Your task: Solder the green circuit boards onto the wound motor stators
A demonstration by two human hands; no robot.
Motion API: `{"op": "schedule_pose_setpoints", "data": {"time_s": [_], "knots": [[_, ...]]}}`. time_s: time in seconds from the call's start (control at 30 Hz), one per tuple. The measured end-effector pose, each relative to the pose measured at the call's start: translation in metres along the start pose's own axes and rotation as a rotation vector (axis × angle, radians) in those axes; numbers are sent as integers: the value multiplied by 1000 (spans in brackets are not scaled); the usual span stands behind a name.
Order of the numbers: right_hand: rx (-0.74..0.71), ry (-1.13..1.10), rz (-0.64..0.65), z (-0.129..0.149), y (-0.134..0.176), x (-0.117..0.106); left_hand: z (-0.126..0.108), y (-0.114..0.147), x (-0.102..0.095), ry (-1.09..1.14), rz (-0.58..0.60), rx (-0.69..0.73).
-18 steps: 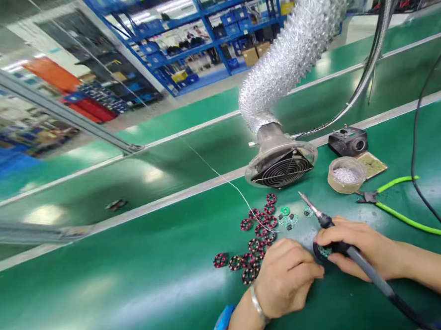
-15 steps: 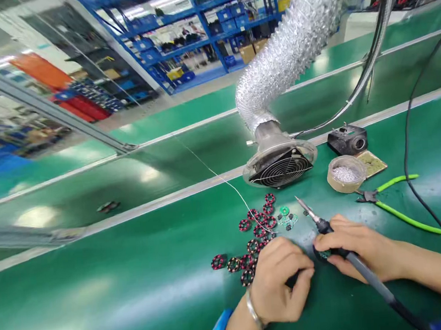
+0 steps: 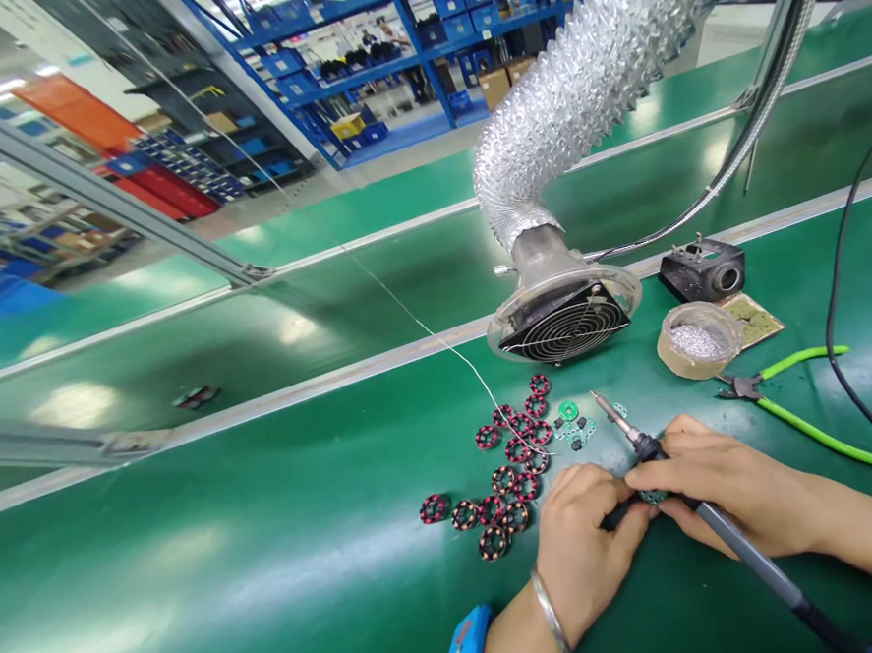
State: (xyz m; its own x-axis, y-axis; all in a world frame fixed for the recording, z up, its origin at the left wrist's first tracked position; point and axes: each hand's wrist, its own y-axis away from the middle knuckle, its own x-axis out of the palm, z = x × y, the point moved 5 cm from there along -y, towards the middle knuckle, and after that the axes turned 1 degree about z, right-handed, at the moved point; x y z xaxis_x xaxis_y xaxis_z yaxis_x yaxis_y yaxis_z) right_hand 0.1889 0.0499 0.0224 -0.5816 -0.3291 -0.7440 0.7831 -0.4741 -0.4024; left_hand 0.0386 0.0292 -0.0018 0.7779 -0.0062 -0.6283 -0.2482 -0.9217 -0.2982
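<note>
Tub [image 3: 675,359] first, since it's the main container on the bench in the head view: round, tan-ish, open-topped, with a loose heap of silvery metal bits [image 3: 695,340] in it. Right next to that there's a yellowish-green pad [image 3: 753,317] and a black soldering-iron stand [image 3: 702,271], with the green-handled cutters [image 3: 747,386] lying splayed just nearby. Right hand [image 3: 738,490] is wrapped around a soldering iron [image 3: 749,554], tip pointing up and away, and also pinches a small round part with a green board [image 3: 653,496] just over the bench. Left hand [image 3: 585,529] is right up against it, thumb and fingers closed on a black piece [image 3: 617,514], mostly covered so I can't tell its shape. Past the left hand there's a bunch of wound ring cores [image 3: 492,509], red and copper, with a green disc [image 3: 568,410] beside them. Way back, blue shelving [image 3: 427,71] holds blue bins [image 3: 461,15]; can't see inside those. There's a yellow bin [image 3: 348,126] and a cardboard box [image 3: 493,88] down low too.
</note>
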Motion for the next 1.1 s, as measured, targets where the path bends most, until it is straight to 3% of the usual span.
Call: {"op": "schedule_pose_setpoints", "data": {"time_s": [0.4, 0.57, 0.77, 0.93, 1.1], "knots": [[17, -69, -103, 0, 0, -8, 0, -7, -11, 270, 115, -5], [-23, -37, -194, 5, -1, -9, 4, -10, -3, 310, 169, -112], [-82, 35, -166, 8, 3, -3, 4, -11, -2, 301, 206, -146], [-40, 59, -193, 9, 2, -4, 1, -11, -6, 252, 221, -58], [11, 23, -159, 10, 3, -2, -2, -7, -8, 116, 179, 154]]}}
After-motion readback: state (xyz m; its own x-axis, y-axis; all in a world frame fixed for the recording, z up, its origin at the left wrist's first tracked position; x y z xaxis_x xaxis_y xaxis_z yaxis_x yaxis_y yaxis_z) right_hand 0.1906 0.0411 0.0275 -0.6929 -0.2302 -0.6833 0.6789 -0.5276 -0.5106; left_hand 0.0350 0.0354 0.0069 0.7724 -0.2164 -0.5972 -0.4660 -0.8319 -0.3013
